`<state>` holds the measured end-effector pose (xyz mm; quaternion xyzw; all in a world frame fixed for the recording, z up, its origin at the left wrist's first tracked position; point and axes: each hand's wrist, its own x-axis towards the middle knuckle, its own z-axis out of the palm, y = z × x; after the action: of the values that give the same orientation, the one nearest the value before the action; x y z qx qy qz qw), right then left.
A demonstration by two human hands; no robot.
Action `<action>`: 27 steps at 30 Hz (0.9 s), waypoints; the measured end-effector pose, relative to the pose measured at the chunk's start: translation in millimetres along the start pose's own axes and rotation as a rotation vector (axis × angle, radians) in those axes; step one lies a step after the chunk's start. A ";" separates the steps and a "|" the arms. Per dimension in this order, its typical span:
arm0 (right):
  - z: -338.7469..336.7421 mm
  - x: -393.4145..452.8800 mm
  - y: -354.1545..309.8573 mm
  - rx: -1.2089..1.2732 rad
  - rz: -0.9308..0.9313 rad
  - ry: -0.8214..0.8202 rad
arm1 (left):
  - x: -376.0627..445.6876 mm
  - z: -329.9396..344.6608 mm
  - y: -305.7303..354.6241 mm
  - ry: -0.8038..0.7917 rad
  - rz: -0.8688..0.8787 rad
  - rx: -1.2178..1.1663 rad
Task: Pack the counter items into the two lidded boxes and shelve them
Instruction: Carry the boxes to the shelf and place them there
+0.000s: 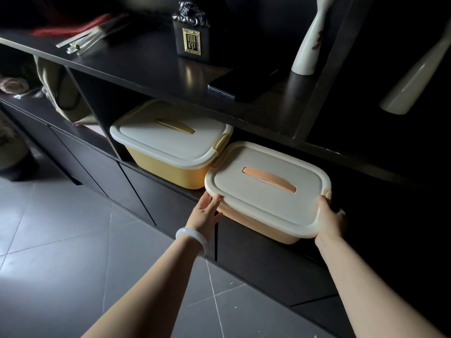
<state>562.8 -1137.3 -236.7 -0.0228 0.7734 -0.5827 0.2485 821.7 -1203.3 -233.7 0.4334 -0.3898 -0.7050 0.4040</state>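
Note:
Two lidded boxes sit in the low open shelf of a dark cabinet. The yellow box [168, 167] with a white lid stands further in, on the left. Beside it, the pale orange box [266, 191] with a white lid and orange handle juts out over the shelf's front edge. My left hand [206, 212] lies with straight fingers against that box's near-left corner. At the box's right end, my right hand [329, 220] grips the lid rim, thumb on top and fingers hidden behind it.
The counter [151, 67] above carries a dark tablet [244, 84], a black ornament with a gold plaque [191, 37], white vases [308, 45] and red-and-white sticks [92, 32]. A beige bag [58, 91] fills the shelf bay at left. Grey floor tiles [61, 240] lie below.

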 end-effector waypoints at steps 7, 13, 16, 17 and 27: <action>10.8 12.6 -10.9 -0.025 -0.018 -0.048 | 19.5 -2.9 4.6 0.011 -0.028 0.015; 14.1 18.1 -7.5 -0.021 -0.034 -0.048 | 27.0 -6.3 3.4 0.011 -0.059 0.006; 15.2 16.2 -4.4 -0.030 -0.015 -0.033 | 28.5 -7.3 3.8 0.020 -0.068 0.017; 15.5 15.1 -3.1 -0.029 -0.005 -0.029 | 29.3 -7.7 4.9 0.024 -0.073 0.024; 15.1 13.4 -0.4 -0.030 -0.029 -0.036 | 30.7 -2.9 8.0 0.068 -0.137 -0.010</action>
<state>557.2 -1155.3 -244.2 -0.0479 0.7770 -0.5741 0.2536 817.1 -1234.7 -236.5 0.4808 -0.3419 -0.7176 0.3702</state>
